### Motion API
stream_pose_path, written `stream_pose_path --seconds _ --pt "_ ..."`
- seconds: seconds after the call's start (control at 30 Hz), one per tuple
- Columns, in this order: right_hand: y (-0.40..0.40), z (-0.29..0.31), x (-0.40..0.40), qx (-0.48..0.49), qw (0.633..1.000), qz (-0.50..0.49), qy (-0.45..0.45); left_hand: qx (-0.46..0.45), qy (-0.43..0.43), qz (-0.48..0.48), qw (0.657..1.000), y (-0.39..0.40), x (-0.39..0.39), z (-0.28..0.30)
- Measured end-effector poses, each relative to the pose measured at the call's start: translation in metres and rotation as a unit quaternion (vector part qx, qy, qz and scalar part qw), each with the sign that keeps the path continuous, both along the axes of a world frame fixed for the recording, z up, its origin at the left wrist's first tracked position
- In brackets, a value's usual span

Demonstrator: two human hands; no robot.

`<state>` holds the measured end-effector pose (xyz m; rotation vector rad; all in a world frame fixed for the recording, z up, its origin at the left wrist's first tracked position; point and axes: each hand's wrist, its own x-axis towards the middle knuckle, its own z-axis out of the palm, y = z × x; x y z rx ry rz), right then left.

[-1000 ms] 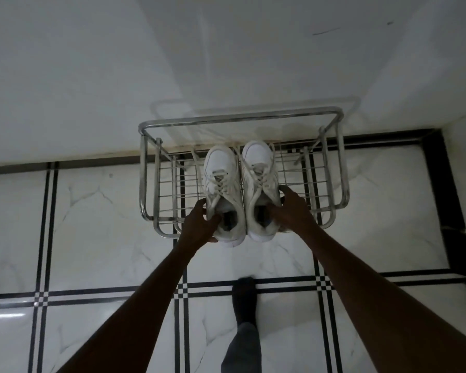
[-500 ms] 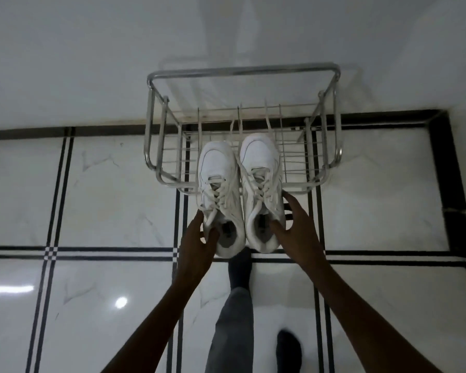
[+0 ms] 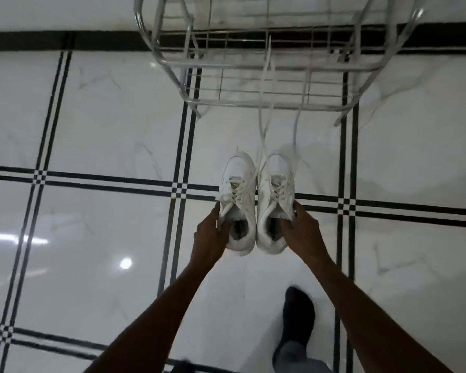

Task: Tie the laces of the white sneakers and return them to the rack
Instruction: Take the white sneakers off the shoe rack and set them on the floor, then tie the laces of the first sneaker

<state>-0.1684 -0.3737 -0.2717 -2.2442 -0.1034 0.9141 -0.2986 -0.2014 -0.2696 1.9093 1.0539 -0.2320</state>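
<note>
Aloft, unlaced white sneakers (image 3: 256,203)

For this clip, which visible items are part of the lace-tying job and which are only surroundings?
Job items:
left sneaker, held by left hand
right sneaker, held by right hand
loose laces, untied
metal rack

Surroundings:
tiled floor
black sock on the person's foot

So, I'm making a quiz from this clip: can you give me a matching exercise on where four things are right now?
Things:
1. left white lace-up sneaker
2. right white lace-up sneaker
3. silver wire shoe rack
4. loose white laces

States:
A. stands on the floor, holding no shoes
B. gripped by the right hand
C. trail toward the rack
D. gripped by the left hand

Pairs: 1-D, 2-B, 3-A, 4-C
</note>
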Motion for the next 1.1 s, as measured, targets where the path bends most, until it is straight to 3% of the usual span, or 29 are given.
stream_pose_path --seconds 0.2,0.3,0.4,0.5,0.57,0.67,0.8,1.1 --pt "0.000 -0.139 -0.015 -0.028 0.999 -0.006 -0.018 0.009 -0.006 -0.011 1.000 -0.009 -0.018 -0.132" --pt "-0.002 -0.173 -0.024 -0.024 0.999 -0.002 -0.032 0.032 -0.007 -0.013 0.999 -0.010 -0.030 -0.173" --pt "-0.003 -0.180 -0.034 -0.027 0.996 -0.002 -0.087 0.029 -0.018 -0.003 0.999 -0.009 -0.037 -0.185" --pt "0.003 -0.157 -0.051 -0.052 0.968 -0.014 -0.245 0.006 -0.033 -0.001 0.999 -0.004 -0.038 -0.178" --pt "0.017 -0.136 -0.062 -0.021 0.947 0.013 -0.321 0.006 -0.054 0.011 0.998 0.002 -0.032 -0.170" --pt "0.046 -0.140 -0.063 0.025 0.963 0.092 -0.251 -0.037 -0.092 0.056 0.994 0.011 -0.023 -0.166" --pt "0.074 -0.173 -0.055 -0.036 0.970 0.150 -0.188 -0.076 -0.161 0.102 0.979 0.021 -0.020 -0.181" --pt "0.096 -0.182 -0.058 0.090 0.983 0.008 -0.158 0.063 -0.259 0.083 0.960 0.024 -0.028 -0.203"
